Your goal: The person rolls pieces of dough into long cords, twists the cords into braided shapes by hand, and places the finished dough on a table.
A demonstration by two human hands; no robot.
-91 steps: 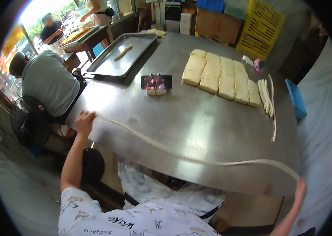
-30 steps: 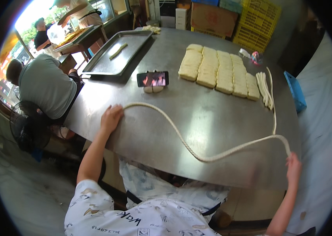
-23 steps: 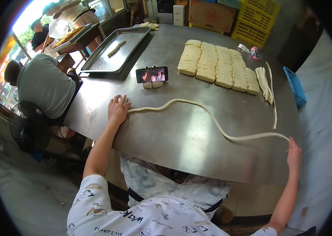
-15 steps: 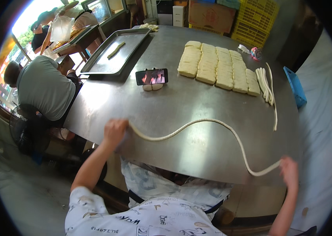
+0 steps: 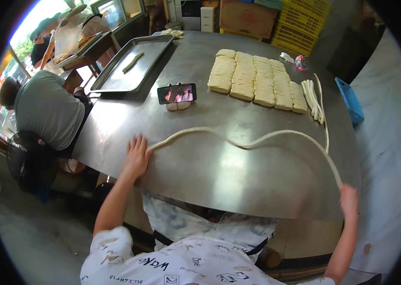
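Note:
A long twisted dough rope (image 5: 286, 132) stretches in waves between my two hands across the steel table (image 5: 238, 180). My left hand (image 5: 136, 154) lies flat near the table's front left edge, fingers stretched out, with the rope's left end at its palm. At the right edge, my right hand (image 5: 348, 199) is closed round the other end, which rises off the tabletop. Beyond the rope sit rows of pale dough pieces (image 5: 257, 80). Several plain dough strips (image 5: 312, 100) lie to their right, beside one longer thin strip (image 5: 321, 109).
A metal tray (image 5: 115, 78) with one twisted dough stick (image 5: 133, 62) stands at the far left. A phone (image 5: 177, 93) leans on a small stand mid-table. At the right edge is a blue bin (image 5: 350, 102); yellow crates (image 5: 300, 28) stack behind. A person (image 5: 48, 104) sits left, near a fan (image 5: 32, 159).
My left hand has gone from a closed grip to lying flat with fingers spread. The rope's waves have shifted, its middle now farther from me, and its right part arches higher.

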